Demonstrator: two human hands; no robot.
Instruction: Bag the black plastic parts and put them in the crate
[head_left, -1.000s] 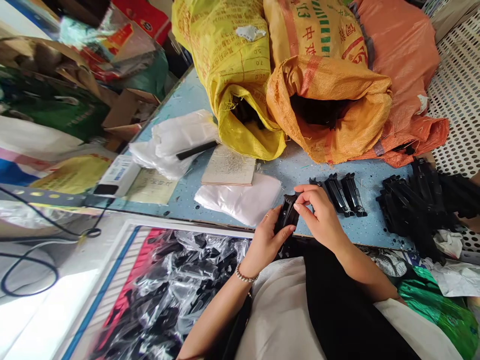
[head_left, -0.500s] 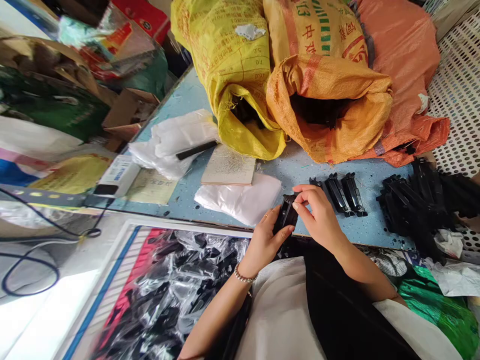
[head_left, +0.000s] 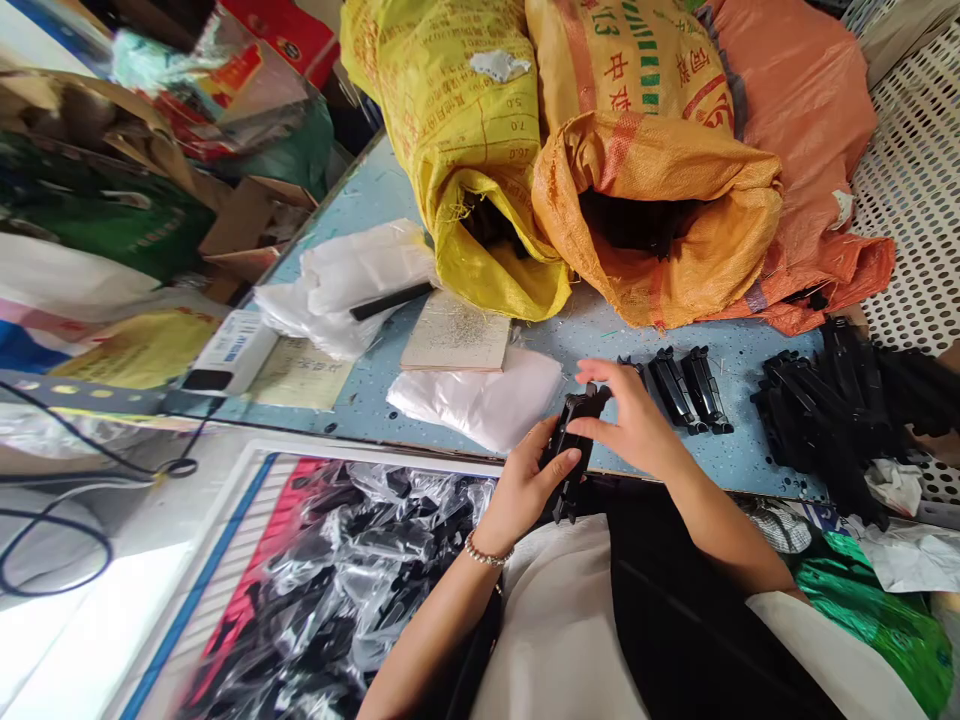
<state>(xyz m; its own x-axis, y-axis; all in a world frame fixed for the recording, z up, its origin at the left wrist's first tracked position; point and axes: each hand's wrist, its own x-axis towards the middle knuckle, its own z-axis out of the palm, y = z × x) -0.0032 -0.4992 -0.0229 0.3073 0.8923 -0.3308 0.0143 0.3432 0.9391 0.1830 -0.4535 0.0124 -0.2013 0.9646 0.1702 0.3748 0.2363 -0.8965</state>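
Bags (head_left: 352, 560) lie at 8 o'clock from the left hand (head_left: 526, 475), whose grip is closed around a black part (head_left: 562, 437); around its 1 o'clock end the right hand (head_left: 637, 418) has its grip wide, contact unclear; loose parts (head_left: 673, 388) rest on the tabletop (head_left: 739, 455) at 2 o'clock, a heap (head_left: 825, 420) at 3

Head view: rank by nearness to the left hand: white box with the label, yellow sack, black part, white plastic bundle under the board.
Nearest to the left hand:
1. Black part: in its grip.
2. White plastic bundle: just beyond, slightly left.
3. Yellow sack: farther back on the table.
4. White box: far left.
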